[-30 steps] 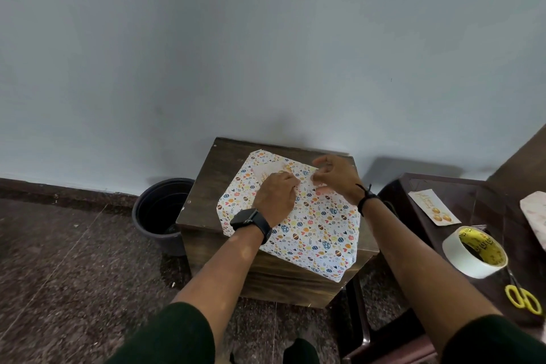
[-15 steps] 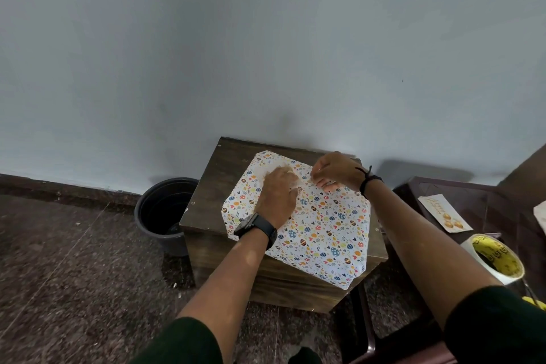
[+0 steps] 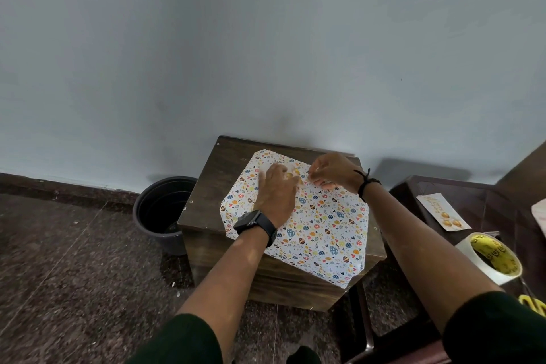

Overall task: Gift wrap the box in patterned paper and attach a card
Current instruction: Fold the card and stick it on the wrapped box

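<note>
**Box in egg paper sits on a little wooden table**

Box (image 3: 319, 224) is all covered in white paper with small colored eggs and hearts on it. It lies flat on top of a dark wooden table (image 3: 218, 183) that stands right by the wall. One near corner of the box pokes out past the table's near edge.

The left hand (image 3: 276, 193) lies flat on the far part of the box. Its fingers are straight and press down on the paper. Just past its fingertips a small card (image 3: 292, 175) with yellow spots peeks out on the box. A black watch (image 3: 255, 224) is on that wrist.

The right hand (image 3: 332, 171) is just beside the left one, over the far side of the box. Its fingers are curled and the tips come together like a pinch. What they pinch is too small to see. A black string band (image 3: 365, 185) goes around that wrist.

On the floor to the left of the table stands a black pot (image 3: 161, 210), touching the table's side.

On the right there is a darker table (image 3: 478, 195). A second card (image 3: 443, 211) with gold shapes lies on it. Nearer, a roll of tape (image 3: 490, 258) with a yellow inside sits there too. A bit of yellow scissors (image 3: 534, 304) shows at the right edge, close to the tape.
</note>
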